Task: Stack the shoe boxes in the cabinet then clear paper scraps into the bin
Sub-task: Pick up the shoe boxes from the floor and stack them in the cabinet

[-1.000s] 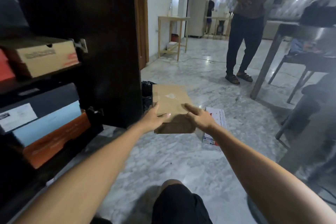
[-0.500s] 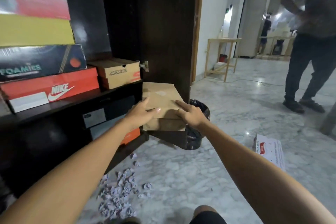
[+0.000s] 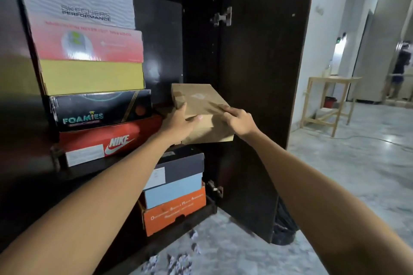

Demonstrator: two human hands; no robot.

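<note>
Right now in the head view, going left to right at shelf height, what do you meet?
Nike box → left hand → brown cardboard box → right hand → open cabinet door → wooden side table.

Plain brown box (image 3: 201, 105); dark brown cabinet (image 3: 257, 73). Stack: white-to-red box (image 3: 78, 6), yellow box (image 3: 91, 77), black box (image 3: 100, 109), red box (image 3: 107, 138). Below: navy box (image 3: 183, 167), light blue box (image 3: 174, 190), orange box (image 3: 174, 210). Grey-veined marble floor (image 3: 335, 174).

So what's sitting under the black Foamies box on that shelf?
A red Nike box lies directly beneath the Foamies box. Its right end is hidden behind the left hand.
</note>
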